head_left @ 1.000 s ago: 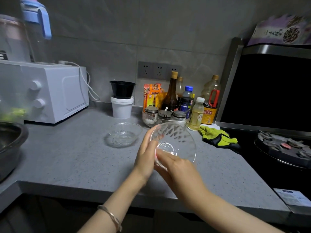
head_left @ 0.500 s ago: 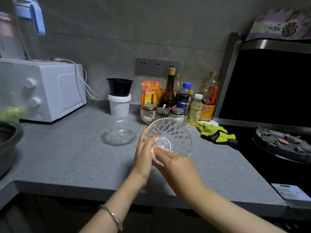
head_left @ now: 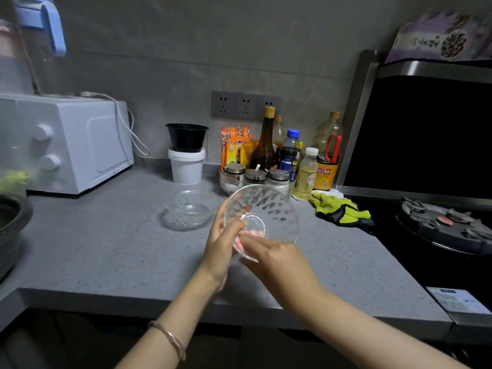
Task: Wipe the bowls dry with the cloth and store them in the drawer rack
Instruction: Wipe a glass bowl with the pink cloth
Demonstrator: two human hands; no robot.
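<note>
A clear patterned glass bowl [head_left: 269, 206] is held tilted above the grey counter [head_left: 106, 249], its base turned toward me. My left hand [head_left: 221, 243] grips its left rim, fingers wrapped to the far side. My right hand [head_left: 277, 259] pinches the lower rim. Something pink shows through the glass base; I cannot tell whether it is fingertips or cloth. A second clear glass bowl [head_left: 190, 209] stands upright on the counter, just left of the held one. No drawer rack is in view.
A white microwave [head_left: 80, 145] stands at the left, and a dark pot [head_left: 10, 222] sits at the left edge. A white tub [head_left: 186, 166], several condiment bottles [head_left: 266, 145] and yellow gloves [head_left: 338, 211] lie behind. The black stove [head_left: 447, 225] is to the right.
Both hands keep the bowl in about the same place. The view has drifted slightly; nothing was picked up or set down.
</note>
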